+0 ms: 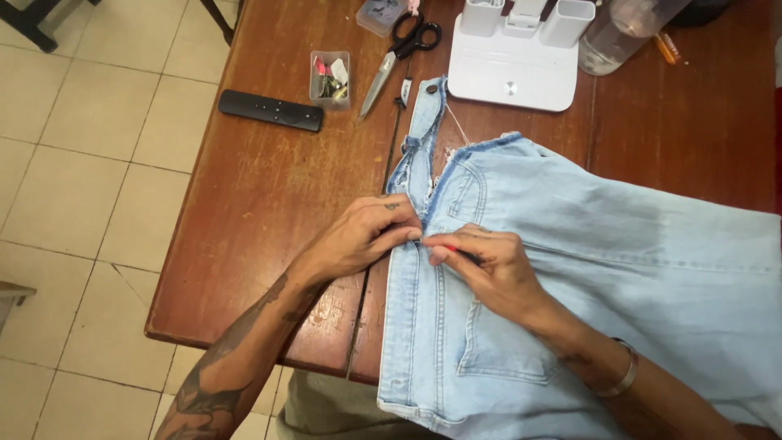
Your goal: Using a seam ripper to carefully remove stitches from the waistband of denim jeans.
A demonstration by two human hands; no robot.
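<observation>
Because the light blue jeans (570,269) lie flat across the wooden surface (269,195) with the waistband end toward the scissors, both hands can work on one seam near the pocket. The left hand (358,236) rests at the left edge of the jeans, its fingers (403,235) pinched together on a fold of denim, which seems to keep the cloth taut. The right hand (489,269) lies on the jeans just beside it, fingers narrow around a small red-tipped tool (450,249); I cannot tell what kind it is. The two hands nearly touch at the seam.

Beyond the jeans' frayed waistband (476,148) stand a white stand with upright holders (513,73) and a clear plastic bottle (623,33). Left of that stand lie black-handled scissors (399,53), a small clear box of odds and ends (330,79), and a black remote control (270,110), all well apart from the hands. The surface is worn brown wood with a gap running along it. Left of it shows a pale tiled floor (73,204).
</observation>
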